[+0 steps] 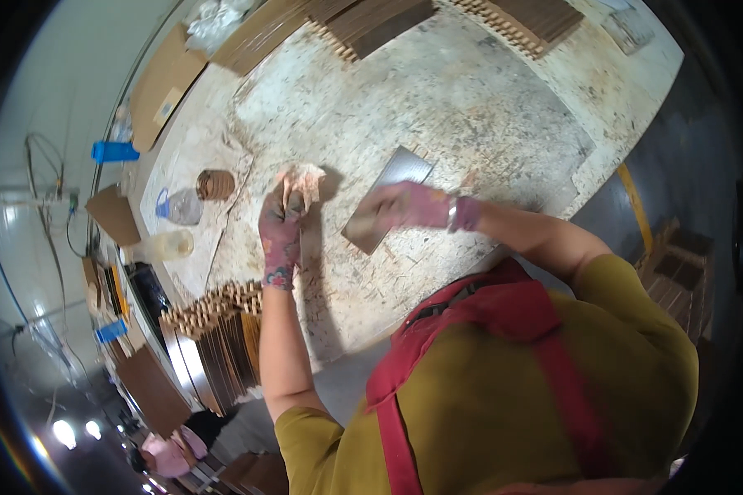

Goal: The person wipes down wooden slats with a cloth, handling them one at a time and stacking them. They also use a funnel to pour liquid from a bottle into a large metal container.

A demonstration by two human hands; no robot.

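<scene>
My left hand (281, 231), in a patterned glove, is closed on a crumpled pinkish-white cloth (305, 181) held over the worn, stained tabletop (470, 107). To its right a flat, dark rectangular panel (406, 167) lies at a slant, its far end shining. My right hand (413, 205), also gloved, is over the middle of this panel. Motion smears its fingers, so whether they press on the panel or grip its edge is unclear.
Left of my hands are a brown ringed coil (215, 185), a clear bottle with a blue cap (182, 206) and a bottle of yellowish liquid (171, 245). Stacked brown panels with peg-like ends (215, 355) stand near my left arm. More stacks (380, 29) line the far edge.
</scene>
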